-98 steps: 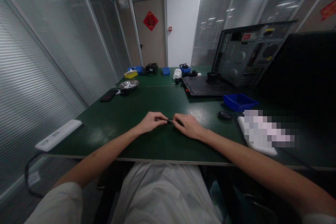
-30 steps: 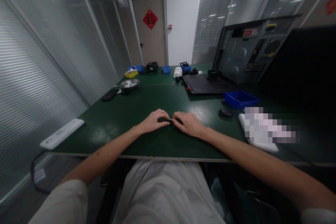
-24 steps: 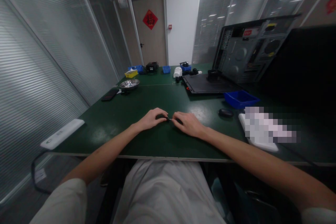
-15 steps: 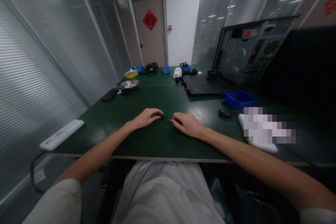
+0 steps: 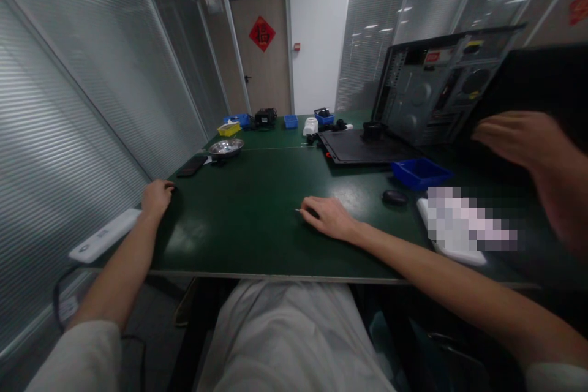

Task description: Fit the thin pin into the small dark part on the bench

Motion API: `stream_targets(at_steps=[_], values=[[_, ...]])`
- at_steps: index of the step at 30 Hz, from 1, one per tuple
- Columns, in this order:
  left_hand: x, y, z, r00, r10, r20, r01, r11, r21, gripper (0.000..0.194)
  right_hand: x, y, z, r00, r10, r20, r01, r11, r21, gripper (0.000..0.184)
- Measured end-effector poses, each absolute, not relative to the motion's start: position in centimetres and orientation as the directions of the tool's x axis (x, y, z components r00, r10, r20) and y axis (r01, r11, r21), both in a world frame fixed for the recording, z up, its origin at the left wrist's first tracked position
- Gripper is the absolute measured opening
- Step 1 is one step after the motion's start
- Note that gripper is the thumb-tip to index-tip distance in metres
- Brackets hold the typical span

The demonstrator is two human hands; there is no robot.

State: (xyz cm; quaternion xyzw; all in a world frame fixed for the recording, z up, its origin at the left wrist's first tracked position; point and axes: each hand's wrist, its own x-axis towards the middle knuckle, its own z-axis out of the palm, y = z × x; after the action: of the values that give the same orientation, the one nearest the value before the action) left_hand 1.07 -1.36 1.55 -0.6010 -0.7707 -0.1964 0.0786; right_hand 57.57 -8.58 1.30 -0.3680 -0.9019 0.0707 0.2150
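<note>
My right hand (image 5: 328, 217) rests on the green table, thumb and fingers pinched on a thin piece with a pale tip (image 5: 297, 210) that points left. Most of that piece is hidden in the fingers, so its kind does not show. Far to the left, my left hand (image 5: 157, 197) is over the table near its left edge, close to a white power strip (image 5: 103, 236). Its fingers are closed on a small dark piece (image 5: 174, 188), of which only a bit shows at the fingertips.
Another person's hand (image 5: 519, 138) reaches in from the right, by an open computer case (image 5: 427, 89). A blue tray (image 5: 420, 174), a black mouse (image 5: 394, 197) and a white keyboard (image 5: 452, 239) lie right. A metal bowl (image 5: 226, 147) and a dark phone (image 5: 192, 166) stand left.
The dark piece in my left hand came apart from the pale-tipped piece, and that hand swung far left with it. My right hand stayed put. Another person's hand appeared at the right.
</note>
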Motion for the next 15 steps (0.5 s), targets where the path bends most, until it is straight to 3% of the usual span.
stream_targets(at_steps=[5,15], values=[[1.3,-2.1,1.6,-0.389,0.835,0.388,0.921,0.354,0.161,0.030,57.6,-8.6,1.3,-0.637,0.692,0.340,0.636,0.721,-0.275,0.023],[2.3,-2.3,2.2,-0.374,0.846,0.379,0.926,0.367,0.092,0.030,57.7,-8.7,1.4,-0.641,0.689,0.339,0.628,0.724,-0.285,0.024]])
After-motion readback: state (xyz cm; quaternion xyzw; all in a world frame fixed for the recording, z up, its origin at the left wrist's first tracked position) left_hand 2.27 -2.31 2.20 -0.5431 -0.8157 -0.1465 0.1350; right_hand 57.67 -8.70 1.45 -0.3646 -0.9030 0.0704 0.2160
